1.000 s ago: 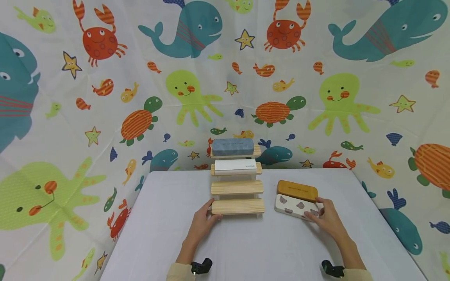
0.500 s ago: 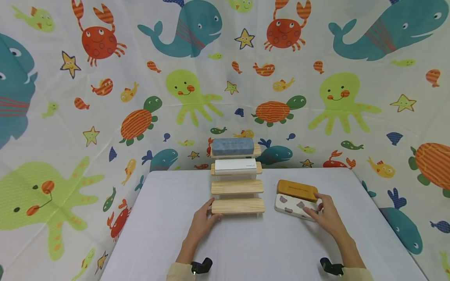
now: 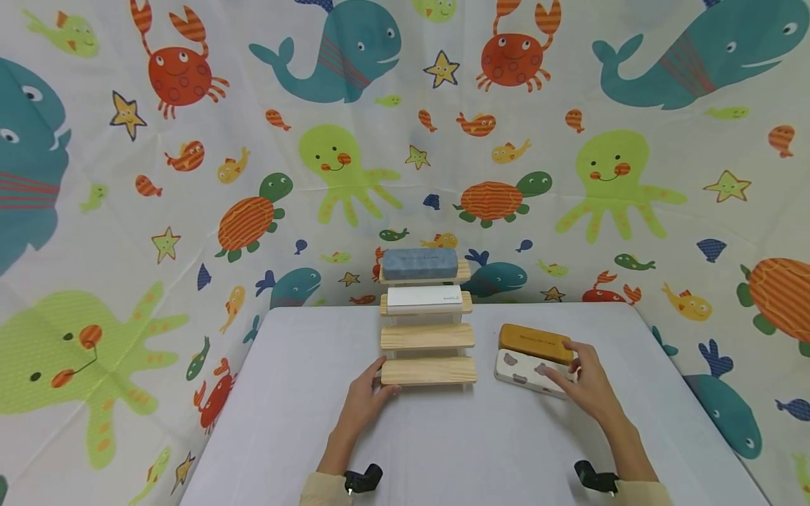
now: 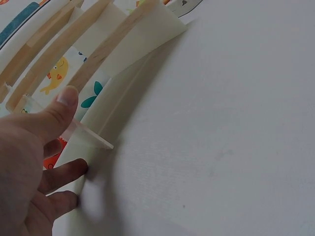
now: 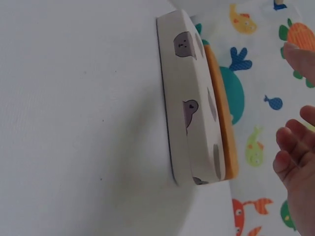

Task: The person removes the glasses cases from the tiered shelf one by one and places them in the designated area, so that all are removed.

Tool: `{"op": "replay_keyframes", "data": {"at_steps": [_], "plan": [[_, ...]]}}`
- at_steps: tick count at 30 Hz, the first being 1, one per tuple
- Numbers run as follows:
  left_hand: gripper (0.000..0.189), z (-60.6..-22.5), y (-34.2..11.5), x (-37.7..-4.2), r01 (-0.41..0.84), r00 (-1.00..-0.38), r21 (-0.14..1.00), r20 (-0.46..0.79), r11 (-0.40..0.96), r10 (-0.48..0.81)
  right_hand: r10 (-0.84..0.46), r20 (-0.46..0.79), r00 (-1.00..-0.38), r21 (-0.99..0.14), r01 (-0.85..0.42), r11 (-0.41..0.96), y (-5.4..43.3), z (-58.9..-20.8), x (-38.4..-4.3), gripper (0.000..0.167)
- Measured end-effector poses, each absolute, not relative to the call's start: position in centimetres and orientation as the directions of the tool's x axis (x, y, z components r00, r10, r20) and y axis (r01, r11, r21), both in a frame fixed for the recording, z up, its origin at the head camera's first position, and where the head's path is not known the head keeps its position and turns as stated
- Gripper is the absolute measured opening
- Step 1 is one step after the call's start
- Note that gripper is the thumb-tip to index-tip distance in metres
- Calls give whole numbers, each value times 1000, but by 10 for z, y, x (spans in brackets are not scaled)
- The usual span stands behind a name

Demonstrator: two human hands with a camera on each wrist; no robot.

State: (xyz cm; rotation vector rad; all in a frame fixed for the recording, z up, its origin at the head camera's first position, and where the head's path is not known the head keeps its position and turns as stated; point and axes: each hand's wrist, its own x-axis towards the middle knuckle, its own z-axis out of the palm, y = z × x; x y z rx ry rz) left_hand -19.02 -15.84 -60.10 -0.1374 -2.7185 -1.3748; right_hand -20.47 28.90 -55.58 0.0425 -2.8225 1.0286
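Note:
A tiered wooden display stand with clear supports stands mid-table. My left hand holds the left end of its lowest step, thumb at the front and index finger behind. In the left wrist view, the thumb presses the step's end while other fingers reach down beside it. To the right lie two pencil cases side by side: a mustard-yellow one and, nearer, a white one with bear prints. Over their right ends hovers my right hand, fingers spread and loosely bent; the right wrist view shows it apart from both cases.
A blue case sits on the stand's top step, and a white case on the one below. White cloth covers the table. Behind and at the sides hangs a curtain printed with sea animals.
My right hand has shifted slightly left and away from me, its index fingertip now over the yellow case's right end. The left hand, the stand and the cases stay where they were.

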Motion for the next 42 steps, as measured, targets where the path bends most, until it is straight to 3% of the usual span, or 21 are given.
{"op": "replay_keyframes", "data": {"at_steps": [42], "plan": [[76,-600,-158,-191,124,-992,795,123,594,42,-101,235,-967,-643,-232,730,234,-524,-238,75]]}}
